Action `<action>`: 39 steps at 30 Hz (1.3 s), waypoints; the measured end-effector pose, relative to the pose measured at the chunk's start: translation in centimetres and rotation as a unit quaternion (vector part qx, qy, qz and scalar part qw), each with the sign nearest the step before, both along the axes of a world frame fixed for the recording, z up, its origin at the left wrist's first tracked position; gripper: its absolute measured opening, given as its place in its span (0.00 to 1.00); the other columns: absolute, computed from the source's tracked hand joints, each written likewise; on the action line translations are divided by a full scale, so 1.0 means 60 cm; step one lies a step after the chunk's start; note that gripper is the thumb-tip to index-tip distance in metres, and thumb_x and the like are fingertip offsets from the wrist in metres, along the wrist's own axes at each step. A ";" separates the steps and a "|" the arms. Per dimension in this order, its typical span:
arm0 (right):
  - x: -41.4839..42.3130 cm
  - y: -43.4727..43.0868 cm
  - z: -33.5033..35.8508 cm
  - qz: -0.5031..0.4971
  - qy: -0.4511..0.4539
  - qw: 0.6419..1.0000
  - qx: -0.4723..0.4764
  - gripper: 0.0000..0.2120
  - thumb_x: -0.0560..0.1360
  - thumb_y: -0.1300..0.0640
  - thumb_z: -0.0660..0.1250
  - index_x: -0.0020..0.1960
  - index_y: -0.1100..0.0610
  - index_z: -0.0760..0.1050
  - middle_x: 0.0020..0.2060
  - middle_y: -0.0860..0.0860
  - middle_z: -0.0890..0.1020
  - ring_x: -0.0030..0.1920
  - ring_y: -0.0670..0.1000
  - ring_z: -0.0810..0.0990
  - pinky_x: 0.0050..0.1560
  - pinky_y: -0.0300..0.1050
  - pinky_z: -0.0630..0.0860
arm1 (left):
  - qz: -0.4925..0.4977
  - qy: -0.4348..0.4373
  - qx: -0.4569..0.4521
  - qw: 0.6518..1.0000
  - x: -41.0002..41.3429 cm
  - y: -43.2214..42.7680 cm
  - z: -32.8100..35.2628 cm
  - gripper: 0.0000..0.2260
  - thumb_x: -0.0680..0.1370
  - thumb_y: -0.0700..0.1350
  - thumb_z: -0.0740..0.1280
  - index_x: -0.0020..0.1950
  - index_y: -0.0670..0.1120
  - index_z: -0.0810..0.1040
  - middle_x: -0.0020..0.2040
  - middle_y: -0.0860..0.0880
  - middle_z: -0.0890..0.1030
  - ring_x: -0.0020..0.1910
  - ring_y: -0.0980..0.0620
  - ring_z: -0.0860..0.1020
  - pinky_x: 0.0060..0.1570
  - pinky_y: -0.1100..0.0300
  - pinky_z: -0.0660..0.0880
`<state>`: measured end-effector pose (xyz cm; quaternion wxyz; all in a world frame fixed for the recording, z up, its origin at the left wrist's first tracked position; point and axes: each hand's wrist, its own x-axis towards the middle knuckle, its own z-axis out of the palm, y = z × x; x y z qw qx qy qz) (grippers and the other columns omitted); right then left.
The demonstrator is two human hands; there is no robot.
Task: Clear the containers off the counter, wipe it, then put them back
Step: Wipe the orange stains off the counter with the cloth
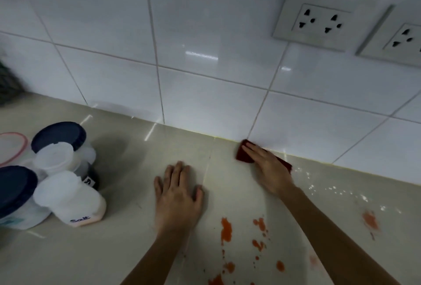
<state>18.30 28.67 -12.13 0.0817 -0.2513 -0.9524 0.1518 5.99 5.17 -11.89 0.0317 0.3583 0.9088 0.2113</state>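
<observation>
Wiping step: right hand (266,166) presses dark red cloth (245,156) flat at far wall, left hand (177,191) flat, empty on beige tiled counter (127,250); next, near orange splatters (226,230).

A beige counter (114,250) is shown. A red cloth (242,156) is laid on it; lidded containers (57,170) are clustered well left of the cloth, and orange stains (226,230) are spattered nearer than it.

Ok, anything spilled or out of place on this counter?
Yes: orange-red splatters stain the counter nearest the camera, with white specks right of the right hand, which presses a dark red cloth by the wall.
</observation>
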 end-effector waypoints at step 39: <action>0.272 -0.059 0.018 -0.005 -0.052 0.997 -0.049 0.37 0.74 0.72 0.54 0.73 0.41 0.54 0.72 0.38 0.53 0.73 0.40 0.46 0.73 0.39 0.41 | -0.227 0.051 -0.043 0.972 0.045 0.136 -0.021 0.30 0.74 0.62 0.43 0.74 0.55 0.57 0.77 0.51 0.56 0.76 0.51 0.51 0.73 0.49 0.47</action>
